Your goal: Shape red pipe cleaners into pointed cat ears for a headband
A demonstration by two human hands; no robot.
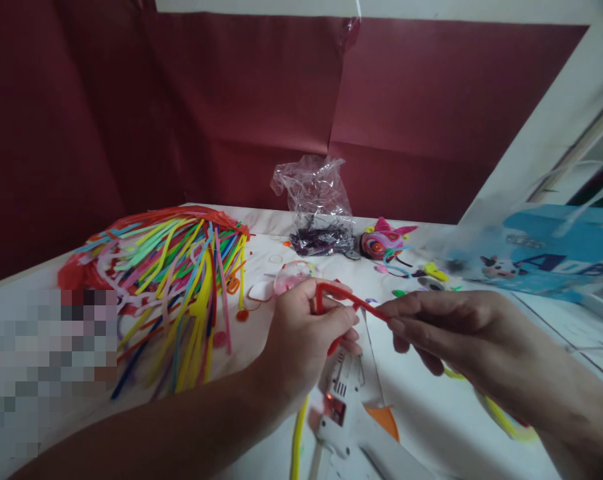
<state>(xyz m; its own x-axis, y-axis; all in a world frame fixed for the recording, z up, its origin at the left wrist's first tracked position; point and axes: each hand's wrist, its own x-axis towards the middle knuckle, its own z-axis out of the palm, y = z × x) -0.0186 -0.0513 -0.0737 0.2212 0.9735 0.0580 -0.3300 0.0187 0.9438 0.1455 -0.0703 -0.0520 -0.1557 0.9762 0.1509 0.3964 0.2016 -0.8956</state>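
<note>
A bent red pipe cleaner (pixel 347 294) stretches between my two hands above the white table. My left hand (pixel 301 327) pinches its folded part, and a red piece also shows below the fingers. With thumb and forefinger, my right hand (pixel 446 327) grips the straight end at the right. Beneath my hands lies a white glue gun (pixel 349 420) with a lit red spot on its side. A yellow pipe cleaner (pixel 298 440) runs beside the glue gun, and an orange piece (pixel 384 421) lies on its other side.
A heap of coloured pipe cleaners (pixel 181 267) spills from red wrapping at left. Toward the back stand a clear plastic bag (pixel 316 193) with dark contents and a pink pipe-cleaner figure (pixel 381 241). A blue-and-clear bag (pixel 556 247) stands at right. Small coloured bits lie between.
</note>
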